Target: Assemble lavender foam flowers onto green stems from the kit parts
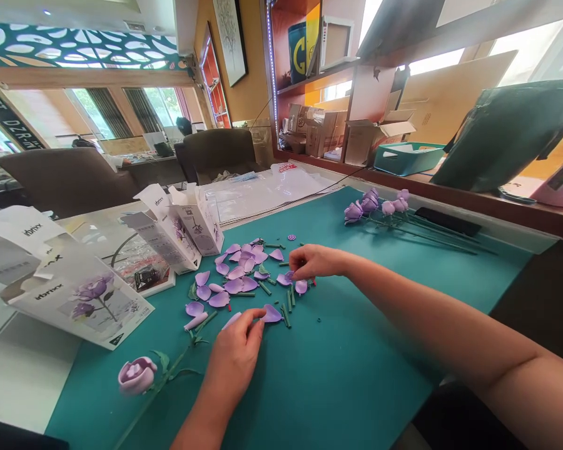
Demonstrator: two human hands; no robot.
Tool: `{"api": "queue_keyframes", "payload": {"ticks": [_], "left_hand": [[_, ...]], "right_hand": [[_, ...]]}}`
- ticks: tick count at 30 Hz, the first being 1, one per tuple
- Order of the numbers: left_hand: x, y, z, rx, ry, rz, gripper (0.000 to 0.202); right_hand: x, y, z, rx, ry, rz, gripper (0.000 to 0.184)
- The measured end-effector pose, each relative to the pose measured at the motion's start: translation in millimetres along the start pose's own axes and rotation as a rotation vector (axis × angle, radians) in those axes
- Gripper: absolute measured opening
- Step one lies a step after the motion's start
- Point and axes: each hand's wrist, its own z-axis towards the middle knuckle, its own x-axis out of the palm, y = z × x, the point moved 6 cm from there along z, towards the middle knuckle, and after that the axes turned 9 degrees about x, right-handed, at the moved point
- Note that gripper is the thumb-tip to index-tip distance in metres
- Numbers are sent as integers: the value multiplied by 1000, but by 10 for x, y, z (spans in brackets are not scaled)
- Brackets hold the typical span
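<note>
From where I stand, I'd judge the step in hand to be picking through loose purple petals [234,285], scattered over the middle of the green mat [351,387] with short green stem pieces [289,301] among and beside them. The next move, to my eye, calls for a light pinch on 1 petal at a time, leaving its neighbours undisturbed.

The left hand [237,347] is low over the mat, back upward, thumb and index finger close together at the edge of a wide petal [273,314]; I can't tell whether they grip it. The right arm stretches in from the side, and the right hand [315,261] bends downward, its fingers curled together over another petal [284,279]; whether they pinch it, I can't tell. A rose [138,379] lies left of the left hand.
</note>
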Motion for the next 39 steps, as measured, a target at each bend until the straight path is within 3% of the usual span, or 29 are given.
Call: {"api": "queue_keyframes", "payload": {"ticks": [5,9,15,18,21,25,29,35,39], "left_hand": [[74,68,-9,-142,-89,-656,45],[156,74,-8,-202,-73,-875,41],[114,87,-16,-249,-106,-921,39],[75,110,-11,-244,-150,-931,41],[50,137,-5,-216,-191,-897,36],[35,135,-4,-181,-222,-815,28],[41,101,0,-179,-213,-823,38],[54,90,6,-175,-159,-796,32],[63,133,19,-154,-162,-770,33]], "right_hand": [[358,653,-242,-318,-130,-166,10],[597,737,-327,-352,-184,-243,13],[535,523,-294,-210,-193,29,8],[500,438,-260,-134,-120,255,12],[489,424,-241,-150,-62,404,17],[445,416,-241,-180,-156,371,15],[427,438,-281,-210,-237,316,8],[510,516,-314,-268,-202,240,3],[550,545,-312,-317,-276,96,6]]}}
